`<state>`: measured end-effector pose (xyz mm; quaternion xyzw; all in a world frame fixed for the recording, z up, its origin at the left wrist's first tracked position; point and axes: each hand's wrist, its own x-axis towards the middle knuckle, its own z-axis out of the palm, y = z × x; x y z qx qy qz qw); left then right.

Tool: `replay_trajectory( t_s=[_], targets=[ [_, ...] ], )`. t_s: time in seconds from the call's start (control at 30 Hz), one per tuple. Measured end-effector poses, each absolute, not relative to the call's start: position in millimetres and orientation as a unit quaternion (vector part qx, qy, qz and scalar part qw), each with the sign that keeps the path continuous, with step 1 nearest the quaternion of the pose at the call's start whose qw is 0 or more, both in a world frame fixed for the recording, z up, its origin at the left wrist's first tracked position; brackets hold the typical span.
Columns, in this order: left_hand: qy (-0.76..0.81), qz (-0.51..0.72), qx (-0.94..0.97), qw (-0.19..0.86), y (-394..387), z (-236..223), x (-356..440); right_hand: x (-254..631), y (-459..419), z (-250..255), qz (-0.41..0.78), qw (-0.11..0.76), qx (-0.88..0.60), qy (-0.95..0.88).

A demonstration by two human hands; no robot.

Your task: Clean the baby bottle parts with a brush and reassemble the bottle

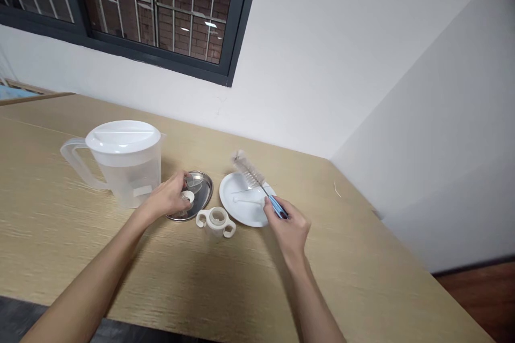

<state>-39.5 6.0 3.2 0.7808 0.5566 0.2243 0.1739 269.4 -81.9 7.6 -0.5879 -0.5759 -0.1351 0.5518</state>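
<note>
Forearms (94, 270) reach forward, right hand (290, 229) gripping a bottle brush (252, 174), left hand (168, 195) at a metal tray (203, 194), its grasp unclear.

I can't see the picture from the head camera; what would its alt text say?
The right hand holds a bottle brush over a white plate; the left hand reaches into a metal tray. A two-handled cup and lidded pitcher share the table.

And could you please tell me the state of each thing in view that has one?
Plastic pitcher, upright, lid on.
Two-handled cup, upright, open at the top.
Bottle brush, held in the right hand, bristles up.
Metal tray, bearing small clear parts.
White plate, bearing a thin white utensil.
Left hand, at the tray's parts, grip unclear.
</note>
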Motion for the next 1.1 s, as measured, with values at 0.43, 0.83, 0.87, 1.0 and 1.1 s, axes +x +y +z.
replay_trajectory(
  t_s=[0.43,0.83,0.87,1.0,1.1],
  targets=[
    [0.55,0.344,0.748,0.143,0.1,25.6,-27.6,274.7,-80.5,8.7,-0.131,0.577,-0.602,-0.536],
    [0.523,0.338,0.774,0.116,-5.3,18.8,-10.6,323.8,-67.0,11.8,-0.098,0.572,-0.708,-0.402],
    [0.522,0.338,0.775,0.115,-4.8,18.0,-10.7,330.0,-65.9,10.7,-0.097,0.547,-0.725,-0.406],
    [0.517,0.336,0.78,0.107,-1.6,16.5,-13.3,349.3,-64.6,8.3,-0.079,0.48,-0.766,-0.42],
    [0.516,0.335,0.782,0.102,0.9,16.4,-15.1,355.6,-70.6,11.2,-0.068,0.453,-0.779,-0.429]
  ],
)
